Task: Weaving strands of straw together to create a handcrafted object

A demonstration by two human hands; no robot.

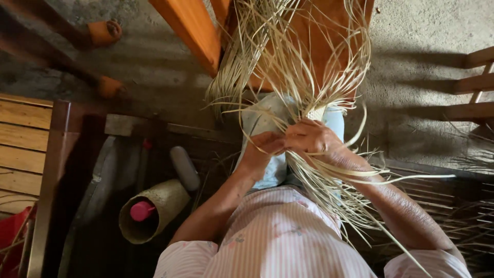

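Floor: rough grey concrete floor [411,56] fills the top of the view, with shadows across it.
Chair: an orange wooden chair [193,31] stands ahead of the person's knees; the straw fans up in front of its seat.
Bench: a slatted pale wooden bench [20,149] lies at the left edge.
Straw bundle: a large sheaf of long pale-yellow straw strips [303,62] rises from the lap and spreads upward and outward; loose ends also trail down and to the right over the right forearm.
Woven start: a small plaited patch [316,113] shows just above the hands, where the strips converge.
Basket: a round woven straw basket [149,213] lies on its side at lower left, with a pink-capped bottle [141,210] inside its mouth.
Left hand: the left hand [262,146] is curled, fingers pinching a few strips against the bundle.
Right hand: the right hand [311,138] is closed over the strips, touching the left hand.
Technique note: good plaiting here likely calls for keeping the pinched strips flat and taut, holding the crossing firmly while one strip is led over, so the weave stays tight and even.
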